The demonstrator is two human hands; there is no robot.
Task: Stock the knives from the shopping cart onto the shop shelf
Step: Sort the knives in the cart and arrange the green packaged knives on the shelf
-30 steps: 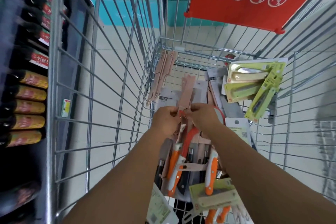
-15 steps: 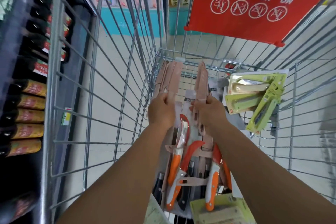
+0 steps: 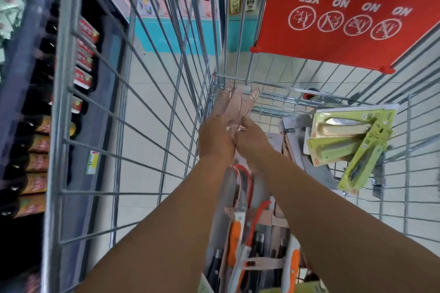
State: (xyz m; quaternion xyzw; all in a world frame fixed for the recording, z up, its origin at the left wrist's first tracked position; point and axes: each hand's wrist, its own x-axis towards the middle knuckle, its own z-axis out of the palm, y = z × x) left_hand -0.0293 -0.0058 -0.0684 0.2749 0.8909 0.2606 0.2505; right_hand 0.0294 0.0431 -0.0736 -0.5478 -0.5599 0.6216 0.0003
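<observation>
Pink carded knives (image 3: 234,107) are gripped together by left hand (image 3: 215,138) and right hand (image 3: 253,141) inside the shopping cart (image 3: 273,89); green packs (image 3: 347,140) and orange knives (image 3: 235,233) there remain unstocked.

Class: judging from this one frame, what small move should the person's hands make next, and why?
Probably lift the pink knife packs up out of the cart: both the left hand and right hand already grip them together above the other knives.

Left hand (image 3: 215,137), right hand (image 3: 253,139) (both curled) together.
</observation>
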